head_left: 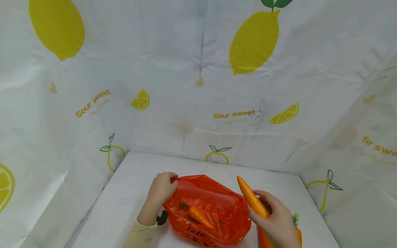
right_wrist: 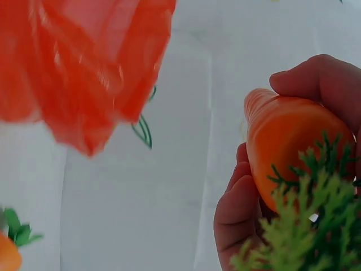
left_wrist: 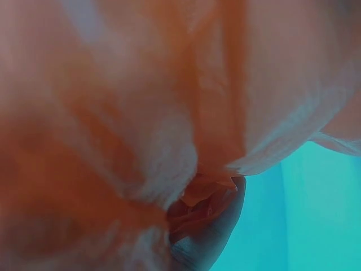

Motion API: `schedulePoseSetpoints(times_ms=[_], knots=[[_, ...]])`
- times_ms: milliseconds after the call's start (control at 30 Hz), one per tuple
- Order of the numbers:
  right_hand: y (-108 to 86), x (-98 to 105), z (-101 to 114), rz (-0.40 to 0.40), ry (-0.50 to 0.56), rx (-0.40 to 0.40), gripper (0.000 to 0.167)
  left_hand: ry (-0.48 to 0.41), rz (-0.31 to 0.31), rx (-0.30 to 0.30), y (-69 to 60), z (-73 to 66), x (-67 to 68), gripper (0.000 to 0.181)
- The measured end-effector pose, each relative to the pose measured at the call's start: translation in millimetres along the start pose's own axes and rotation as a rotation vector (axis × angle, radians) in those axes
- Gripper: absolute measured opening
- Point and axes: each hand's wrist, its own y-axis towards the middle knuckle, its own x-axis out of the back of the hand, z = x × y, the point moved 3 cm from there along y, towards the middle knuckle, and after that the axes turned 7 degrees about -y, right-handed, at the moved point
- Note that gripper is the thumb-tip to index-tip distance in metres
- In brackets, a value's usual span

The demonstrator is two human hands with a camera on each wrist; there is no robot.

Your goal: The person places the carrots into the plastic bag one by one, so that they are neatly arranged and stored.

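Note:
My left hand (head_left: 162, 187) grips the upper left rim of a red plastic bag (head_left: 217, 193) with black print. A carrot (head_left: 200, 216) with a green top lies in the bag. In the left wrist view, the blurred bag (left_wrist: 214, 84) covers most of the picture and hides much of the hand. My right hand (head_left: 277, 218) holds another carrot (head_left: 248, 193), its tip pointing up and left, just beyond the bag's right edge. Seen in the right wrist view, that carrot (right_wrist: 293, 135) sits between thumb and fingers, its leafy green top (right_wrist: 304, 226) toward the camera.
Orange items (head_left: 263, 239) partly show below my right hand, with a green sprig (head_left: 295, 217) to their right. A dark curved object (head_left: 162, 217) is beside my left wrist. The white table (head_left: 130, 179) meets lemon-printed sheeting (head_left: 173, 86) behind and at both sides.

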Motion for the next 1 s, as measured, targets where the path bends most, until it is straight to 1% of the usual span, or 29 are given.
schedulePoseSetpoints(times_ms=[100, 200, 300, 400, 633, 733, 833, 1000], knots=[[0.8, -10.6, 16.9, 0.016, 0.042, 0.057, 0.056, 0.002, 0.000, -0.001, 0.4, 0.4, -0.3, 0.027], [2.0, -20.6, 32.1, 0.028, 0.076, 0.097, 0.052, 0.003, -0.004, 0.001, 0.3, 0.2, -0.2, 0.026], [3.5, -33.1, 43.4, 0.057, 0.117, 0.137, 0.050, 0.005, -0.008, -0.001, 0.3, -0.1, 0.7, 0.026], [5.1, -48.2, 50.3, 0.099, 0.146, 0.173, 0.048, 0.008, -0.010, 0.000, 0.6, 0.0, 1.0, 0.026], [7.9, -81.0, 55.4, 0.204, 0.133, 0.270, 0.048, 0.007, 0.000, -0.004, 0.0, -1.4, 0.9, 0.027], [9.5, -92.8, 55.5, 0.256, 0.134, 0.295, 0.048, 0.008, 0.001, -0.007, -0.1, -1.9, 1.6, 0.027], [12.2, -103.6, 55.2, 0.289, 0.124, 0.324, 0.045, 0.014, 0.000, -0.001, -0.3, -1.6, 1.9, 0.027], [15.8, -119.7, 50.8, 0.334, 0.116, 0.333, 0.043, 0.019, -0.001, -0.013, -0.4, -0.8, 0.6, 0.027]])
